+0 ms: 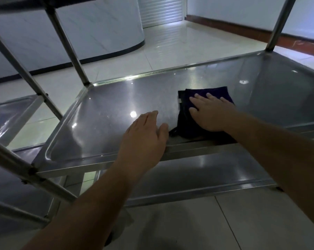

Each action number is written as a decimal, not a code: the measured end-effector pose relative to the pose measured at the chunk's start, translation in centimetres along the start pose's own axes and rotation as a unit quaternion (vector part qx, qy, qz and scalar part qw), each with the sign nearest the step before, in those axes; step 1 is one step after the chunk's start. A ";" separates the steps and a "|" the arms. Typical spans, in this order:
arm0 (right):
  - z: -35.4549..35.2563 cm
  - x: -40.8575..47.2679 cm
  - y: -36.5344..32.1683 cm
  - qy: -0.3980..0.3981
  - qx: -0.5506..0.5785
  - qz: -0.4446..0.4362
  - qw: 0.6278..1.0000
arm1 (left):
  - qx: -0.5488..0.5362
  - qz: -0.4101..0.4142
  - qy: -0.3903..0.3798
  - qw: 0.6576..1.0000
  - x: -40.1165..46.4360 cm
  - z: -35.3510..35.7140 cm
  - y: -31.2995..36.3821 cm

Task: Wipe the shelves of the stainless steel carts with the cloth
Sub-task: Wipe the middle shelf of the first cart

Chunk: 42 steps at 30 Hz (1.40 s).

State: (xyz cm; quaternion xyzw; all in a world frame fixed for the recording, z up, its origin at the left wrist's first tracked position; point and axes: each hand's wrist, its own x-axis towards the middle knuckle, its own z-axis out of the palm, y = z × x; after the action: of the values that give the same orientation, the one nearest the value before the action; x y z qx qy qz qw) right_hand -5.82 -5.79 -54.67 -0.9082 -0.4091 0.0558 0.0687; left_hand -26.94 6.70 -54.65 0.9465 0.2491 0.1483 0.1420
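Note:
A dark blue folded cloth point(186, 112) lies on the middle shelf point(116, 105) of a stainless steel cart, near its front edge. My right hand point(213, 114) presses flat on the cloth with straight, spread fingers. My left hand point(145, 132) rests flat on the bare shelf just left of the cloth, its thumb close to the cloth's loose corner. The shelf surface is shiny and reflects ceiling lights.
A lower shelf point(215, 175) shows beneath the front rim. Upright posts point(67, 46) point(278, 24) rise at the back corners. A second cart's shelf point(10, 114) and slanted legs point(22, 69) stand at the left. Tiled floor point(170, 51) and a curved white counter point(98, 27) lie beyond.

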 end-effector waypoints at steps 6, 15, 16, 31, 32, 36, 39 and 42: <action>-1.9 -0.4 12.8 0.001 -0.006 0.118 0.993 | 0.035 -0.017 -0.043 0.998 0.3 0.1 -0.2; -1.2 -3.5 3.9 -0.026 -0.032 0.006 0.999 | 0.032 -0.030 -0.045 0.998 0.3 0.2 0.3; -0.6 -4.5 1.4 -0.029 -0.018 -0.024 0.999 | 0.026 -0.031 -0.042 0.998 0.4 0.2 0.3; -0.6 -15.4 11.0 0.169 -0.017 0.104 0.980 | 0.031 -0.010 -0.066 0.997 0.5 0.1 -0.1; -0.6 -15.4 11.3 0.172 -0.019 0.122 0.977 | 0.036 -0.014 -0.067 0.997 0.4 0.2 -0.1; 0.8 -14.6 5.9 0.215 -0.022 0.073 0.974 | 0.049 -0.018 -0.072 0.996 0.5 0.3 0.0; 2.0 -13.4 -1.1 0.191 0.010 -0.033 0.981 | 0.045 -0.017 -0.073 0.996 0.7 0.3 -0.2; 1.9 -11.7 -5.0 0.133 0.013 -0.082 0.988 | 0.041 -0.005 -0.076 0.996 0.8 0.3 -0.2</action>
State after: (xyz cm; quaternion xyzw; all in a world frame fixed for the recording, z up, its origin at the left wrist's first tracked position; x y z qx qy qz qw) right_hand -17.55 -11.15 -55.13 -0.8701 -0.4683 -0.0662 0.1385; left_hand -26.24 7.22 -54.81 0.9588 0.2480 0.0651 0.1221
